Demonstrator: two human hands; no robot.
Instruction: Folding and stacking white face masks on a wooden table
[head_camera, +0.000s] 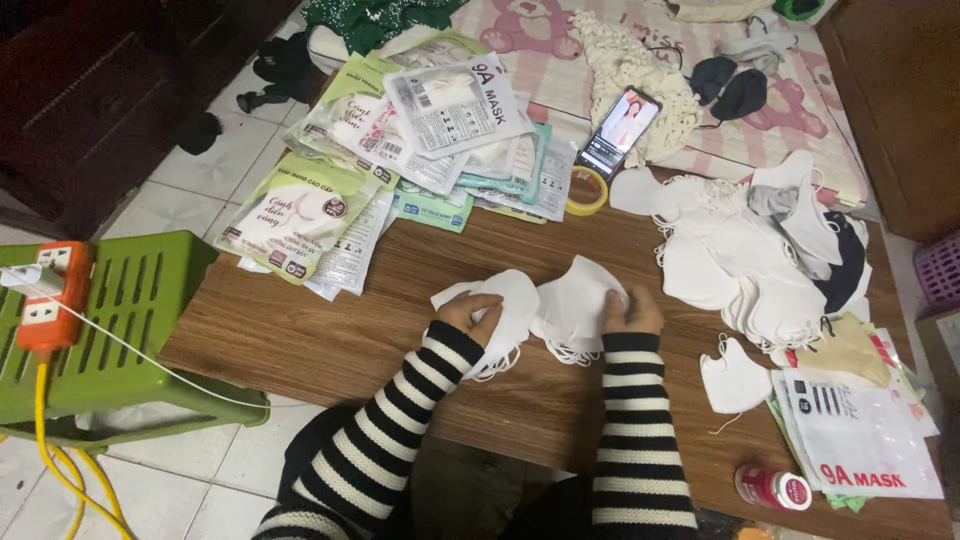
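Low wooden table (330, 330), bearing a heap of white face masks (760, 260) and flat mask packets (400, 130). At centre front, left hand (470, 312) and right hand (628, 308) each pinch closed on a small stack of white masks (545, 305) resting on the tabletop.
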